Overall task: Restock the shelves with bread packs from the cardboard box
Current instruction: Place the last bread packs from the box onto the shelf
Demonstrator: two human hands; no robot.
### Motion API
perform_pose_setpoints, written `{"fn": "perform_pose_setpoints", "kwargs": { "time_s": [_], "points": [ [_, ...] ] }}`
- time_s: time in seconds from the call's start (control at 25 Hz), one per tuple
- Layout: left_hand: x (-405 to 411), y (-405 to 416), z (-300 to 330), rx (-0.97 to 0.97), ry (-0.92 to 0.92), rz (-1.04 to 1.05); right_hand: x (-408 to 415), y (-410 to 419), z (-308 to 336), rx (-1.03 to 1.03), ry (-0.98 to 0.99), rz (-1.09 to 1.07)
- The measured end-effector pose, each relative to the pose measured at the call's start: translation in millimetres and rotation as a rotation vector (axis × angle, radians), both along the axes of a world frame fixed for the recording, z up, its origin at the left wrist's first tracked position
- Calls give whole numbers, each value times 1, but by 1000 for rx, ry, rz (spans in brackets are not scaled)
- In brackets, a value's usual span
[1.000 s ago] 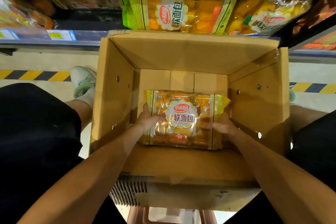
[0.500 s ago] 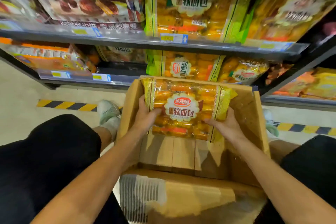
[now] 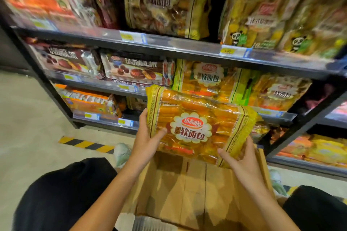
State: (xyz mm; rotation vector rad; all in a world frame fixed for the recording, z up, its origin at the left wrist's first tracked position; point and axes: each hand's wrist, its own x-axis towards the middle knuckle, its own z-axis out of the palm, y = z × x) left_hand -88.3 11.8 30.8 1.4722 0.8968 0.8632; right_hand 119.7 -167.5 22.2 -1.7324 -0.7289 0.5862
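An orange-yellow bread pack [image 3: 197,124] with a white flower-shaped label is held up above the open cardboard box [image 3: 187,189], in front of the shelves. My left hand [image 3: 146,137] grips its left edge, thumb on the front. Along the pack's lower right corner sits my right hand [image 3: 238,154], fingers wrapped around it. Matching packs [image 3: 208,78] stand on the middle shelf [image 3: 272,112] just behind the held one. No other pack shows on the part of the box's floor that is in view.
Black metal shelving [image 3: 169,47] carries brown cake packs [image 3: 135,69] at left and yellow panda packs [image 3: 262,18] on top. My knees in black [image 3: 62,193] flank the box. A yellow-black floor stripe [image 3: 84,143] runs along the shelf base.
Both hands have lifted the bread pack out of the box and up towards the middle shelf. My view has tilted upward, showing more shelves.
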Motion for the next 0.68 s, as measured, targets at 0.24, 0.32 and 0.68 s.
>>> {"fn": "perform_pose_setpoints", "kwargs": {
  "time_s": [0.24,0.32,0.68],
  "points": [
    [-23,44,86,153,-133,102,8,53,88,178,-145,23],
    [-31,59,115,193,-161,144,8,72,122,223,-195,26],
    [-54,97,183,339,-274,229,-9,119,192,365,-314,93]
  ]
}}
